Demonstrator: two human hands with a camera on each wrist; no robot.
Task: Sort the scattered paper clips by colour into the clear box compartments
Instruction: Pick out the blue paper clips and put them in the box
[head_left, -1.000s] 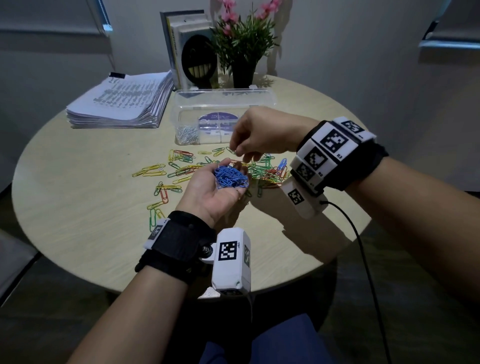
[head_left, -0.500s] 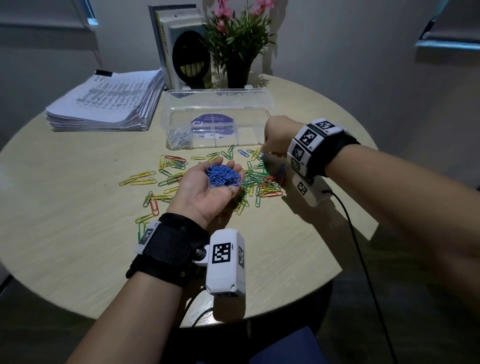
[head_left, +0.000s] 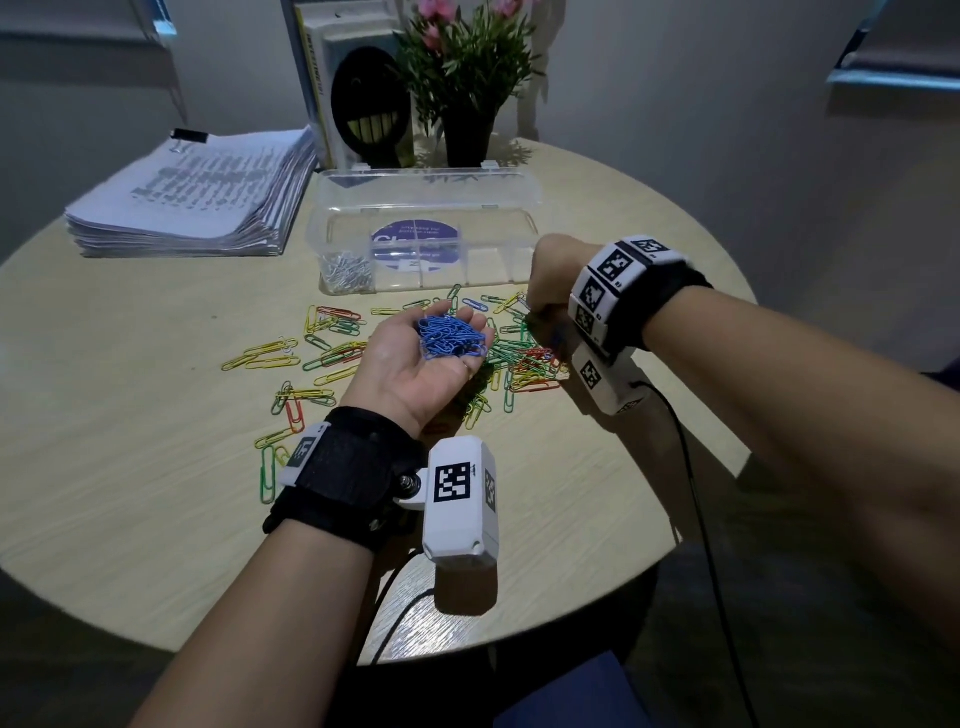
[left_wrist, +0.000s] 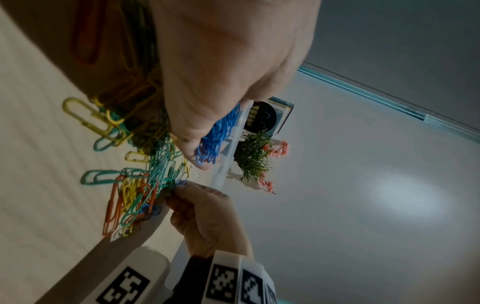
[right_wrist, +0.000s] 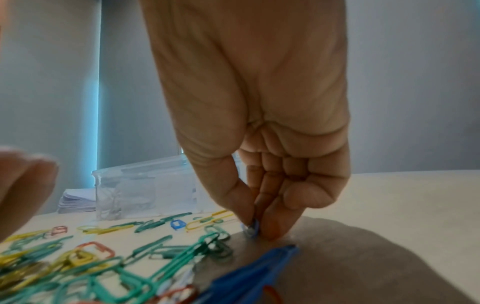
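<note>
A blue clip (right_wrist: 253, 227) is pinched on the table (head_left: 130, 467) by the right hand (head_left: 550, 280), just before the right end of the box (head_left: 525, 228); the blue heap (head_left: 452, 338) is carried in the open, palm-up left hand (head_left: 415, 379), just to its left.

Round, wood-grain tabletop (head_left: 130, 519). Rear left: paper stack (head_left: 197, 208), printed side up, black clip (head_left: 189, 136) at far edge. Rear centre: books (head_left: 317, 78) upright by wall, w/ black grinning-face pack (head_left: 371, 106) in front. Just right of pack: plant (head_left: 467, 62) w/ pink flowers, in dark pot (head_left: 467, 140).
</note>
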